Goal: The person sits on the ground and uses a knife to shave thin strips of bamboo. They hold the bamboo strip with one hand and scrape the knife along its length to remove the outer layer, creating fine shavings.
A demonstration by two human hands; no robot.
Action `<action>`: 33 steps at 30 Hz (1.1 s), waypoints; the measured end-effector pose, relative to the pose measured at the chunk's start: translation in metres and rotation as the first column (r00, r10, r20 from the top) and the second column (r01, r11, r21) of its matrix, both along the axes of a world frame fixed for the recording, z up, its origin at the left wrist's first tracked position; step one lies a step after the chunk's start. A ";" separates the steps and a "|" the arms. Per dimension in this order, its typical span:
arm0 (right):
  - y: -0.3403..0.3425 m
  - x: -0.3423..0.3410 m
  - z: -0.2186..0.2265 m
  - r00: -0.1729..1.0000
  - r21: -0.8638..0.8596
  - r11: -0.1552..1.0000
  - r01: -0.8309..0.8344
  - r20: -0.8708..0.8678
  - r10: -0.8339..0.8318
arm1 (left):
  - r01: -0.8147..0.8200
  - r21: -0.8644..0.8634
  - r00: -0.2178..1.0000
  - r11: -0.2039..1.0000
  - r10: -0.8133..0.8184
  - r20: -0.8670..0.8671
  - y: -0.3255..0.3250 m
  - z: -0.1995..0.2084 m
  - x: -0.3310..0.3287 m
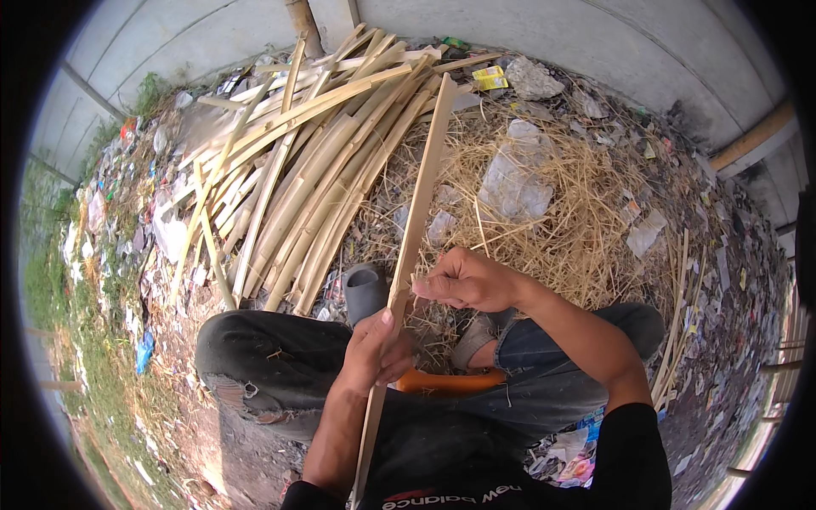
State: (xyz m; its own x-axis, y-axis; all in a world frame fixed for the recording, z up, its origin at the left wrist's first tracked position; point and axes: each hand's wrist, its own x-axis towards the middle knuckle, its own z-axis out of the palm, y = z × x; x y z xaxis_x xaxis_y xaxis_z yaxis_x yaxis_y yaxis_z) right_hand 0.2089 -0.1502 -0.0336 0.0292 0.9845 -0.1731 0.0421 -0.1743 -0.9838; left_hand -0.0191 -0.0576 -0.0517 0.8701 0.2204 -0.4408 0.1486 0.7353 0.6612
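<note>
A long, pale split bamboo strip (422, 183) stands slanted in front of me, its upper end leaning away and its lower end beside my lap. My left hand (374, 350) is closed round it at about knee height, thumb along its face. Just above, my right hand (469, 280) is closed in a pinch at the strip's right edge, by a rough spot like a node. A small pale sliver (414, 280) shows at those fingertips; how far it is split from the strip I cannot tell.
A heap of split bamboo strips (314, 170) lies ahead to the left. Straw-like shavings (586, 200) and a crumpled clear plastic sheet (517, 174) cover the ground ahead. A grey sandal (365, 291) and a smooth orange object (449, 382) are near my legs. Concrete panels (544, 25) stand behind.
</note>
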 end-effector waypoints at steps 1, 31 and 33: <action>0.000 -0.001 0.005 0.993 0.022 0.999 0.035 0.115 -0.038 | -0.011 -0.008 1.000 1.000 0.011 -0.007 0.001 0.002 -0.001; 0.012 -0.008 -0.016 0.458 0.465 0.862 0.203 0.733 -0.503 | -0.011 0.107 0.999 0.994 0.015 -0.039 -0.001 -0.006 0.004; 0.013 -0.002 -0.016 0.482 0.424 0.873 0.240 0.729 -0.486 | -0.004 0.094 1.000 0.996 0.006 -0.029 -0.001 -0.007 0.003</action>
